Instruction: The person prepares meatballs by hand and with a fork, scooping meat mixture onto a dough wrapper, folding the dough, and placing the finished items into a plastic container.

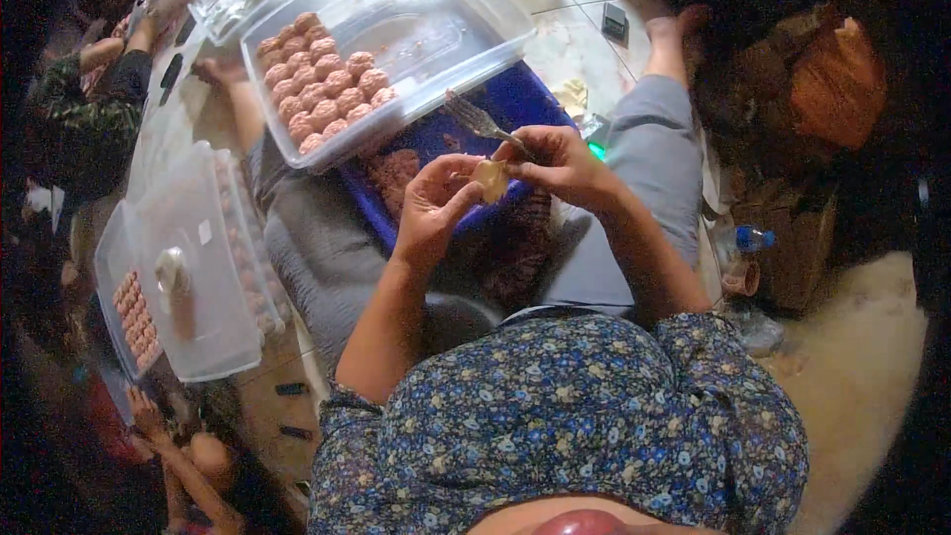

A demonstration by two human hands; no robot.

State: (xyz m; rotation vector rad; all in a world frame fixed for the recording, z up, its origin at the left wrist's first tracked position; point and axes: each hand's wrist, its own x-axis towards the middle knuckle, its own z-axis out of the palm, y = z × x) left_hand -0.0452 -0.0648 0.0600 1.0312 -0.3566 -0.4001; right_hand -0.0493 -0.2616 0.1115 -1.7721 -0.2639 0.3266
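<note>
In my left hand [437, 202] is a small, thin, pale yellowish piece [492, 180], pinched between thumb and fingers; it looks like a dough wrapper. My right hand [568, 163] grips a metal fork [475, 119], tines pointing up and away to the left, and its fingertips also touch the pale piece. Below both hands a blue tub [513, 100] rests between my legs, with a pinkish minced mixture [394, 174] at its left side. A clear plastic box [475, 63] sits over the tub's far part. Rows of round pink balls [325, 115] fill its left side.
To the left stand lidded plastic boxes [212, 297] with more pink balls [137, 323]. Another person's hands [145, 412] are at lower left, and another person sits at upper left. A small dark device [614, 21] lies on the tiles. A blue-capped bottle [754, 238] is at right.
</note>
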